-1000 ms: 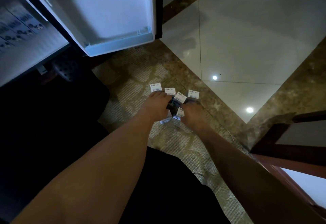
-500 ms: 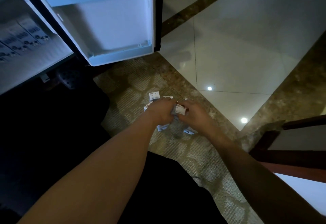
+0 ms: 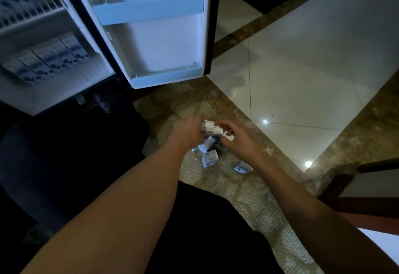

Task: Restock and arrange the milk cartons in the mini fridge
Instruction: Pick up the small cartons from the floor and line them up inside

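Observation:
Small white-and-blue milk cartons fill my left hand (image 3: 190,132), which is shut on a bunch of them (image 3: 208,127) above the floor. My right hand (image 3: 235,137) is beside it, fingers curled and touching the bunch's right end. Two loose cartons lie on the mat below, one (image 3: 209,158) near the middle and one (image 3: 243,168) to its right. The mini fridge (image 3: 64,75) stands open at upper left, with a row of cartons (image 3: 49,57) on its floor.
The fridge door (image 3: 164,42) hangs open toward me, with two empty door shelves. A woven mat (image 3: 226,187) covers the floor under my hands. Glossy white tiles (image 3: 302,79) lie to the right. Dark wooden furniture (image 3: 356,198) stands at lower right.
Both hands have risen from the floor with a bunch of cartons. Two cartons have stayed behind on the mat. My view has tilted up, showing more of the fridge interior.

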{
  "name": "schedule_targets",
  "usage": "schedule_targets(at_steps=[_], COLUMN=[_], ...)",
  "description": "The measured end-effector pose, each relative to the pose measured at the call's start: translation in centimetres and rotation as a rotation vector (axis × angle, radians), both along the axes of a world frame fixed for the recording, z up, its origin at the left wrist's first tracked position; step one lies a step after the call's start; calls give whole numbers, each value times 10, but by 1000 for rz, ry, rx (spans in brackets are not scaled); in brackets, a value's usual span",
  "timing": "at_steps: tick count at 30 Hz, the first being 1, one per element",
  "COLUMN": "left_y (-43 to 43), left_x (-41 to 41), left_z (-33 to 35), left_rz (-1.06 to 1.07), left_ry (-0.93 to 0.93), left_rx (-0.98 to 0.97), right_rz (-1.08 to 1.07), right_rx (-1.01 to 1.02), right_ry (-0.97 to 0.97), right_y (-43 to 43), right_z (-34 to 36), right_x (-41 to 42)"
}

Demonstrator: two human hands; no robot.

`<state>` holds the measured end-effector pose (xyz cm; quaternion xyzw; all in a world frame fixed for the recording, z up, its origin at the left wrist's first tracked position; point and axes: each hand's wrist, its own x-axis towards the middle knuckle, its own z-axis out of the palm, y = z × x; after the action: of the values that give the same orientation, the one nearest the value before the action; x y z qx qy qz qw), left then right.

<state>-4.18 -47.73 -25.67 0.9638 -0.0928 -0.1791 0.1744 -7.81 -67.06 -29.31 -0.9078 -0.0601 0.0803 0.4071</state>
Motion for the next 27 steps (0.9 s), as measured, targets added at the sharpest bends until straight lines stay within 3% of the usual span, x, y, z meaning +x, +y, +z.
schedule_targets(at_steps=[10, 21, 27], left_y=[-1, 11, 7], left_x=[4, -1, -3], left_z=[-9, -32, -33], left_rz=[57, 99, 86], left_ry=[123, 194, 213], left_rx=[-12, 30, 36], right_rz=[201, 305, 281], right_rx=[-226, -365, -405], right_ry=[223, 301, 290], right_y=[7, 9, 13], right_z=[-76, -144, -132], right_x=[-6, 2, -1])
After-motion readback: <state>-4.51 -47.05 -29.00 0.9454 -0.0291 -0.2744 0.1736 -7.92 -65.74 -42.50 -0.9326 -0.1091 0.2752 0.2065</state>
